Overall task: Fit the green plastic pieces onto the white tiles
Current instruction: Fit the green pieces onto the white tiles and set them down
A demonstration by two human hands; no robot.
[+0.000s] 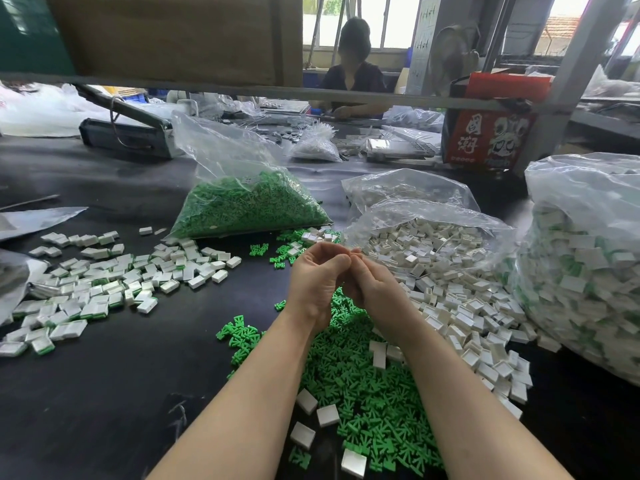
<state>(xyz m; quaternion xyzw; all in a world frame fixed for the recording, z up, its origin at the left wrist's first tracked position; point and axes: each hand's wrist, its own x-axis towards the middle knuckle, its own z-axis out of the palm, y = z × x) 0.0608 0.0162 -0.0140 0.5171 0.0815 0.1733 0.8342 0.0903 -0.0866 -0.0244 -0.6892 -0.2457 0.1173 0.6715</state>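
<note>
My left hand (317, 277) and my right hand (369, 284) meet above the black table, fingers curled toward each other. What they pinch between the fingertips is hidden. Below my wrists lies a heap of loose green plastic pieces (363, 393) with a few white tiles (327, 415) on it. Loose white tiles (464, 317) spread out to the right of my right hand. Tiles with green fitted (93, 289) lie scattered on the left.
A clear bag of green pieces (242, 209) stands behind my hands, an open bag of white tiles (426, 233) to its right, and a big full bag (588, 265) at the far right. A red carton (491, 133) and a seated person (353, 74) are across the table.
</note>
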